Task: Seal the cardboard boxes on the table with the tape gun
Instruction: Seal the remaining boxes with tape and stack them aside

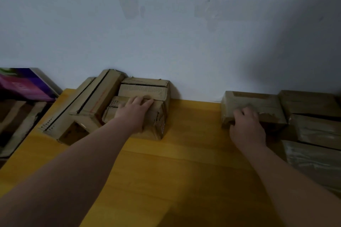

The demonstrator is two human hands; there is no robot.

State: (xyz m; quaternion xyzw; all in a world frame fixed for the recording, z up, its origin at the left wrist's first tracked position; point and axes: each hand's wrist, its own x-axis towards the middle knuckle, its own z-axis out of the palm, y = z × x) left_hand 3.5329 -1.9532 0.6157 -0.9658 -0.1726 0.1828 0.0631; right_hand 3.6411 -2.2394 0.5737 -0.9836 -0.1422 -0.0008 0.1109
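- The desk (184, 162) is yellow wood, and its far edge meets a pale wall (166, 33).
- A left group of cardboard boxes stands against the wall. A long box (99, 94) lies at an angle with its far end at the wall. A second long box (60, 121) lies beside it, on the side nearer the desk's left edge.
- Three smaller boxes lie in a row running out from the wall. The rear box (145, 80) touches the wall, a middle box (144, 90) lies in front of it, and the small box (156, 116) is farthest from the wall.
- The left hand (133, 110) lies palm down on top of the small box. Its fingers are fairly straight and point toward the wall, pressing or resting rather than gripping.
- A right group of boxes also lies along the wall. The end box (258, 103) sits at the wall, with bare desk between it and the left group.
- The right hand (247, 127) grips the corner of the end box farthest from the wall. Its fingers curl over the top edge and its thumb is on the front face.
- A back box (310, 101) sits beside the end box, also at the wall. Two further boxes (317, 129) (313, 162) follow in front of it, each farther from the wall, and their surfaces look glossy.
- A purple printed panel (24, 83) leans near the wall, past the desk's left edge.
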